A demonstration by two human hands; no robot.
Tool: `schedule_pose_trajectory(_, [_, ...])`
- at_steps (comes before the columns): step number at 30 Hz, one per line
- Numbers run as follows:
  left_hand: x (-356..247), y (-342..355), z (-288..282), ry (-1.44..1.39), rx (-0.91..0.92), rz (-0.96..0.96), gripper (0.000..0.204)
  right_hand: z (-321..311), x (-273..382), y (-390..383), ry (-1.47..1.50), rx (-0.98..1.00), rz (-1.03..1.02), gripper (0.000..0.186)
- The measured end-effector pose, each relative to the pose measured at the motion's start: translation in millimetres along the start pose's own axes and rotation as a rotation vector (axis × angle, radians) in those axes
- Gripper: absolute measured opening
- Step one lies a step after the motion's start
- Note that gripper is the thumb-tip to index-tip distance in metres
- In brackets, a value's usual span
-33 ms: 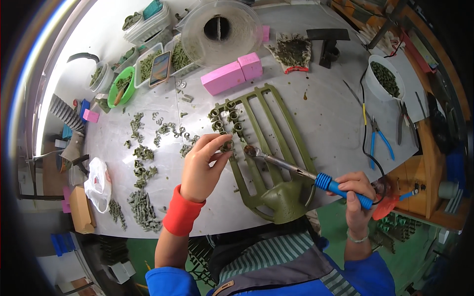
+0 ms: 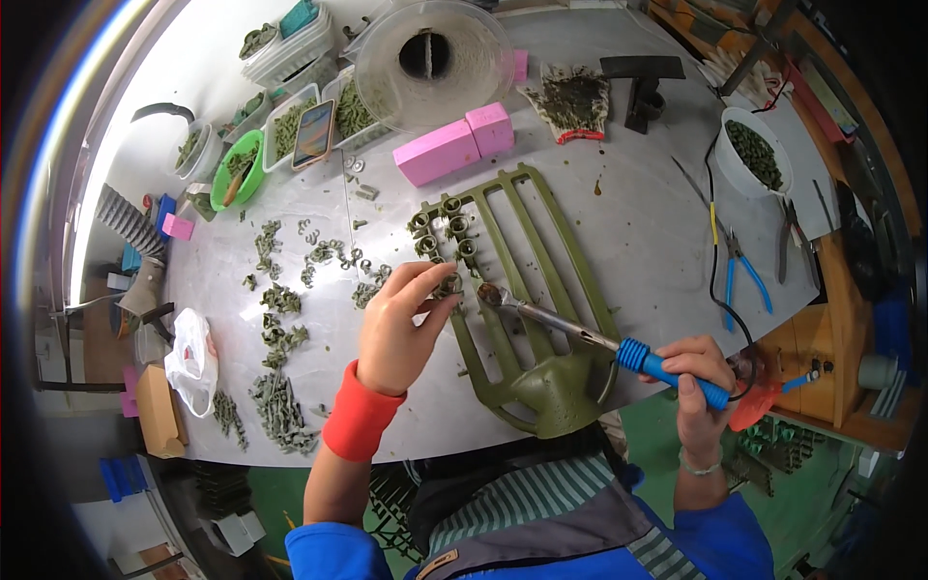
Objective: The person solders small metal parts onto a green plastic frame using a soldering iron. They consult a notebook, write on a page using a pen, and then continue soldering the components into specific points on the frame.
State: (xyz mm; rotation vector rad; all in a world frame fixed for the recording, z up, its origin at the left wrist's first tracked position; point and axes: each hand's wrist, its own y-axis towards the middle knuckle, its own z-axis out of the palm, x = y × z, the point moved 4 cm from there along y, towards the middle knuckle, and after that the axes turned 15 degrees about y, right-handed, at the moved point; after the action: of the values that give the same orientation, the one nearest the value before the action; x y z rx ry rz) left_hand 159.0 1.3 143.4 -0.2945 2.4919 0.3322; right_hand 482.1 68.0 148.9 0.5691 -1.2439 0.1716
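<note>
My left hand (image 2: 396,329), red band at the wrist, pinches a small green ring piece (image 2: 448,284) against the left side of a green slatted wax-like frame (image 2: 563,387). Several similar ring pieces (image 2: 466,248) sit on the frame's upper left. My right hand (image 2: 698,377) grips the blue handle of a soldering-iron-like tool (image 2: 633,358). Its broad, browned metal tip (image 2: 490,295) lies over a slat just right of the pinched piece; whether it touches is unclear. A black cord runs from the handle up the right side.
Loose green pieces (image 2: 280,338) and a white bag (image 2: 193,362) lie left. Pink blocks (image 2: 435,150), tubs (image 2: 290,126), a phone (image 2: 314,132), a large clear vessel (image 2: 387,72) and a stained glove (image 2: 570,97) stand behind. Pliers (image 2: 744,275) and a white bucket (image 2: 749,155) are right.
My left hand has shifted very slightly to the right. The tool and my right hand look unmoved.
</note>
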Motion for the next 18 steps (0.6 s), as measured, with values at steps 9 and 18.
schedule_pose_trajectory(9, [-11.2,8.7,20.9,0.495,-0.201,0.233,0.029,10.0,-12.4,1.2,0.008,0.003,-0.023,0.015])
schedule_pose_trajectory(18, [-5.6,15.3,31.5,0.566,-0.144,0.240,0.030,17.1,-25.5,8.1,0.061,0.005,-0.021,0.016])
